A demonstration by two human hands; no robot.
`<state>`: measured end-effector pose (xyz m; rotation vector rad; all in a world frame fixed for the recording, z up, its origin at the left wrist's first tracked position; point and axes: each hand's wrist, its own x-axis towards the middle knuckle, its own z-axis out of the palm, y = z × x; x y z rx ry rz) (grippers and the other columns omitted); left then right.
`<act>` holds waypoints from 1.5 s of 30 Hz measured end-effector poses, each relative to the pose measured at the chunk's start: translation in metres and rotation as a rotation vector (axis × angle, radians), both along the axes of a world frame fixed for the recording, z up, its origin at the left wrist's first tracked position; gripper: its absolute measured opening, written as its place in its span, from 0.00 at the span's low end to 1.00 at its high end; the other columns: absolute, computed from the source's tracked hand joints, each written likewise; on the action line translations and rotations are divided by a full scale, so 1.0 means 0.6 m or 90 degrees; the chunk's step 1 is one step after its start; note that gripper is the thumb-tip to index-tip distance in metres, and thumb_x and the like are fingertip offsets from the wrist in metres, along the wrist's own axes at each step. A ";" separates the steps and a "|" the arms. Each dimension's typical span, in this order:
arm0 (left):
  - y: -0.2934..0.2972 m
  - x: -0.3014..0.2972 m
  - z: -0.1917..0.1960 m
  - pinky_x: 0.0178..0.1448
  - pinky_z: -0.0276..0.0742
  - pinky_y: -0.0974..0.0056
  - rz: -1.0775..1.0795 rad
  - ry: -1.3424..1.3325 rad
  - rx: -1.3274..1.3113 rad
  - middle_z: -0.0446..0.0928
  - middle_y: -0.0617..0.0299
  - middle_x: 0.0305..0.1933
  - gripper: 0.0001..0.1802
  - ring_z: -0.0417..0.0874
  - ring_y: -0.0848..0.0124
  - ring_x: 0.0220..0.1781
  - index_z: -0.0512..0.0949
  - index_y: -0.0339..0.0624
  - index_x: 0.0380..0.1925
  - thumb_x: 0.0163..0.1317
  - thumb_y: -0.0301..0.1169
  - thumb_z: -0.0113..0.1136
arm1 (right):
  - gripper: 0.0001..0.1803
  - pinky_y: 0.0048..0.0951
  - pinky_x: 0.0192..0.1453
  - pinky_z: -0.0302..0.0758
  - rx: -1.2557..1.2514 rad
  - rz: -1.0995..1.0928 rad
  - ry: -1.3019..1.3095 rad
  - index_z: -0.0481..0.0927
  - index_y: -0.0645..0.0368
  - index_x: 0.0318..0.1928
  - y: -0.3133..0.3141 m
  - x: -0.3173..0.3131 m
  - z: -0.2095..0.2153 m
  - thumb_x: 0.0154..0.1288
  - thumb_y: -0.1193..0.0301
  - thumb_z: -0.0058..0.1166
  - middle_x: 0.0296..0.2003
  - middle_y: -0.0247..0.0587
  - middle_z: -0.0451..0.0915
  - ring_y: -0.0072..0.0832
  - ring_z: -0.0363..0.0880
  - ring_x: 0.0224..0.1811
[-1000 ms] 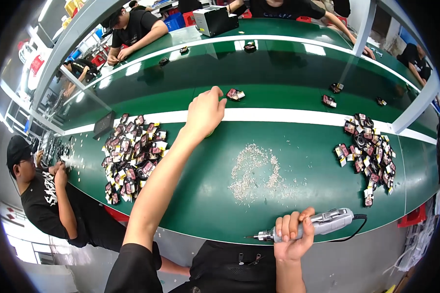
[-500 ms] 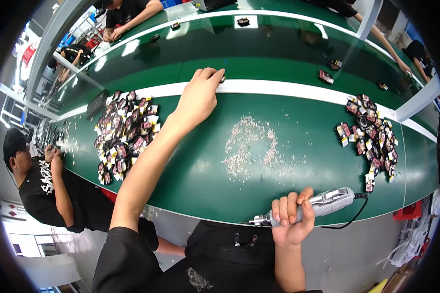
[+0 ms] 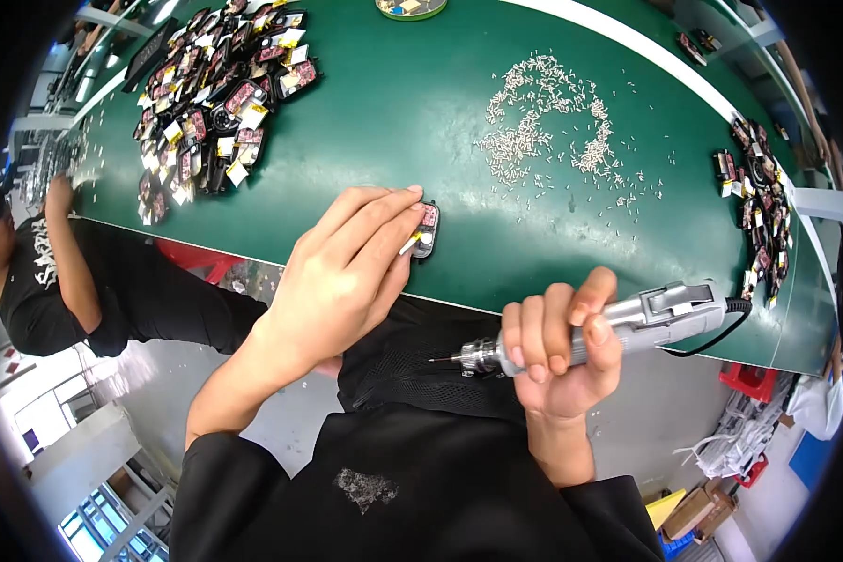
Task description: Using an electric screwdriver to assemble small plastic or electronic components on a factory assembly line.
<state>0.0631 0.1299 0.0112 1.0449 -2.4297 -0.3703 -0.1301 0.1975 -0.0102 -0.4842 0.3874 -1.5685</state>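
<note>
- My left hand (image 3: 347, 272) lies flat over the near edge of the green table (image 3: 412, 112), fingers stretched forward and pressing on a small dark component (image 3: 426, 229).
- That component sits right at the table's near edge, just under my left fingertips, its pinkish face and a small yellow tab peeking out past them.
- My right hand (image 3: 557, 351) is clenched around a silver electric screwdriver (image 3: 618, 328), held level in front of my body, below the table edge.
- The screwdriver's thin bit (image 3: 445, 359) points to my left, toward my left wrist, and stays apart from the component.
- A black cable (image 3: 712, 342) runs off the screwdriver's rear end, looping by the table's edge.
- So the component is up by my left hand, and my right hand with the tool hangs lower and to the right of it.
- Farther out on the table, right of centre, lies a loose scatter of small silver screws (image 3: 548, 117).
- To the far left there is a big heap of the same dark components (image 3: 215, 94), with pink, yellow and white patches showing.
- Along the right rim sits a smaller pile of components (image 3: 759, 211), dark with bits of colour.
- A round greenish dish (image 3: 410, 7) pokes in at the top edge.
- On my left a seated person in a black shirt (image 3: 37, 272) has an arm up at the table.
- Down at the lower right, on the floor, I catch a red crate (image 3: 745, 379), brown cardboard boxes (image 3: 693, 510) and a blue bin (image 3: 674, 543).
</note>
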 end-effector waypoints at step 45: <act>0.045 -0.015 -0.045 0.39 0.81 0.61 -0.106 0.061 -0.049 0.77 0.47 0.47 0.20 0.78 0.55 0.43 0.75 0.23 0.39 0.39 0.16 0.61 | 0.17 0.21 0.27 0.58 -0.097 0.073 0.279 0.69 0.54 0.34 -0.100 -0.029 0.053 0.69 0.54 0.42 0.13 0.25 0.60 0.16 0.58 0.13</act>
